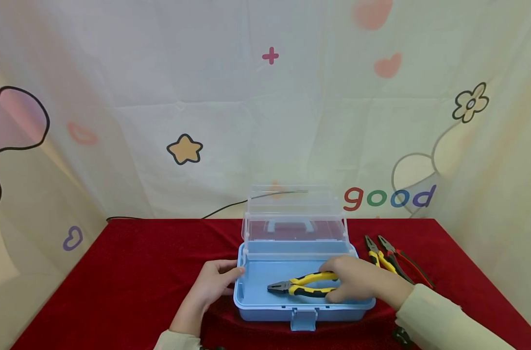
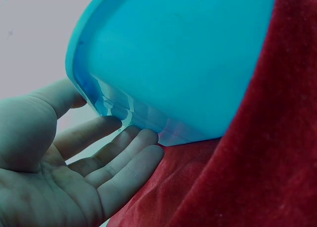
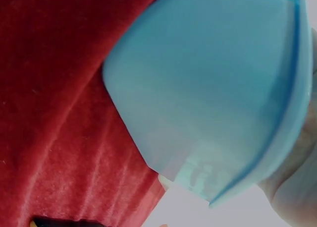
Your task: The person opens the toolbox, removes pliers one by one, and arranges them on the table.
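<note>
An open light-blue toolbox [image 1: 261,313] stands on red cloth, its clear lid [image 1: 297,232] raised at the back. My left hand [image 1: 213,284] holds the box's left side, thumb at the rim and fingers against the outer wall. In the left wrist view, those fingers [image 2: 130,175] rest along the blue wall [image 2: 178,63]. Inside the box, my right hand [image 1: 354,279] grips the yellow-and-black handles of a pair of combination pliers [image 1: 283,287], jaws pointing left. From the right wrist, the box's outer side [image 3: 198,88] hides most of that hand [image 3: 294,187].
Right of the box lie two more pliers, one yellow-and-black [image 1: 373,250], one red-and-black [image 1: 389,248], partly behind my right forearm. A patterned white curtain [image 1: 217,121] hangs behind the red-covered table [image 1: 151,272]. A thin black cable [image 1: 226,209] runs along the back.
</note>
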`<state>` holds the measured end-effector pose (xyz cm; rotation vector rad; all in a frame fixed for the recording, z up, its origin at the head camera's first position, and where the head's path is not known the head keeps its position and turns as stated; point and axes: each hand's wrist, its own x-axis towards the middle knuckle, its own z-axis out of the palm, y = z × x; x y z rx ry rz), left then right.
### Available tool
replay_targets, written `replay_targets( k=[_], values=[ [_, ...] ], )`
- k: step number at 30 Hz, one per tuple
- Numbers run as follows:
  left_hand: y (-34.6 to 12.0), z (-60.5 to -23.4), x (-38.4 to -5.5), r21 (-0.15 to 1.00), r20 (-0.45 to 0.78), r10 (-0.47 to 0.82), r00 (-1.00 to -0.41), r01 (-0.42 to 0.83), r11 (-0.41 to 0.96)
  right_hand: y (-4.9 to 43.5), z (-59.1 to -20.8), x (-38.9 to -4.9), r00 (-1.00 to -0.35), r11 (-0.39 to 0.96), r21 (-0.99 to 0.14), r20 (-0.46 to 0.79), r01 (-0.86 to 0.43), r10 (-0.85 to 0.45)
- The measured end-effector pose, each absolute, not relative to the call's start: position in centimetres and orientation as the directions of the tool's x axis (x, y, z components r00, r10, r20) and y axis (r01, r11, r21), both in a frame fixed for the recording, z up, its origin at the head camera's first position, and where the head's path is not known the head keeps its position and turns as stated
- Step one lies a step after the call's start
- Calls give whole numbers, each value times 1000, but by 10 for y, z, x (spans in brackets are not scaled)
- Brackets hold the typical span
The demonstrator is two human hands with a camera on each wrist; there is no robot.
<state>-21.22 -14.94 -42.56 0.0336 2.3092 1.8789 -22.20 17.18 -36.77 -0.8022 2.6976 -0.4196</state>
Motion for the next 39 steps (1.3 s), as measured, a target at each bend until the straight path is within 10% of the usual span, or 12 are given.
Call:
replay_targets(
  k=[39],
  values=[
    [-149, -425, -211, 974, -102, 121, -987, -75, 215, 190, -357, -196, -784, 708, -403, 39, -580, -620]
  ],
)
